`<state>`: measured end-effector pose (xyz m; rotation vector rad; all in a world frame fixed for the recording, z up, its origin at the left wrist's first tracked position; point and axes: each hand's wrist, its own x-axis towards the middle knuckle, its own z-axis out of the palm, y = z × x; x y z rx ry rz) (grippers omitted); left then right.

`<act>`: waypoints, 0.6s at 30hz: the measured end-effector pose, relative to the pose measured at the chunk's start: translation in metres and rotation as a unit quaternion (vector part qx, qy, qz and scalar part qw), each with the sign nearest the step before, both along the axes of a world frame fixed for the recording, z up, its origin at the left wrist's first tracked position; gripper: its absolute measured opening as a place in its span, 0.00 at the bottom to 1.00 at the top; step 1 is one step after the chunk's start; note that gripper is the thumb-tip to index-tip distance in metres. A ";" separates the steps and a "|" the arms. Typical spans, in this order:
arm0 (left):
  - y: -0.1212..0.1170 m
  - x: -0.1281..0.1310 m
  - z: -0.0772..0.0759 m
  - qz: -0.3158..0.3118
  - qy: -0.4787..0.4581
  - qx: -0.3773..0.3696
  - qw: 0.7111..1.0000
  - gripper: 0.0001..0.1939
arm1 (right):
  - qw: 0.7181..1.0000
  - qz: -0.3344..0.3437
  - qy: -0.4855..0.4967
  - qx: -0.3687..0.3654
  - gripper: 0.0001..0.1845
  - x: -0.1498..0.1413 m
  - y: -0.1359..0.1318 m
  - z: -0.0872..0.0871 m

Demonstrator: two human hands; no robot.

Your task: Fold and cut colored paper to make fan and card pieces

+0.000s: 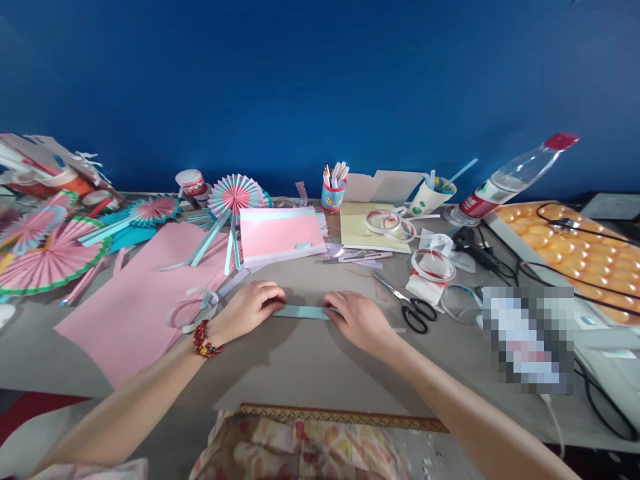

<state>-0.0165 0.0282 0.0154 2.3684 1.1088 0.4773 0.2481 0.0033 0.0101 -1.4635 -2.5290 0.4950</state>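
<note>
A narrow light-blue paper strip (304,312) lies crosswise low over the grey table in front of me. My left hand (253,305) has its fingers curled round the strip's left end, with a red bead bracelet on the wrist. At the other end, my right hand (357,319) pinches the strip between thumb and fingers; the fingertips are partly hidden. Black-handled scissors (413,308) lie just right of my right hand. Beyond the strip is a pink paper sheet with pale-blue and lilac edges (283,233). A folded paper fan (235,200) on strip handles stands behind my left hand.
Pink paper sheets (135,300) and more fans (55,257) cover the left side. Tape rolls (433,265), a pen holder (333,195), a paper cup (431,199) and a plastic bottle (505,187) stand or lie behind and right. Cables run near a blurred-out object (525,340).
</note>
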 end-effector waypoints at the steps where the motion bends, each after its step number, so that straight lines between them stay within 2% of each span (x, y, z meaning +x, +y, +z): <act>1: 0.000 0.000 -0.001 -0.003 0.002 0.000 1.000 0.08 | 1.000 -0.004 -0.002 0.000 0.04 0.000 0.000 0.000; 8: 0.003 0.000 -0.004 -0.002 0.021 0.010 1.000 0.08 | 1.000 -0.007 -0.005 0.011 0.04 -0.002 -0.001 -0.001; 18: 0.004 -0.004 0.002 -0.031 0.008 -0.044 0.999 0.05 | 1.000 -0.001 0.017 0.019 0.04 0.001 -0.002 -0.005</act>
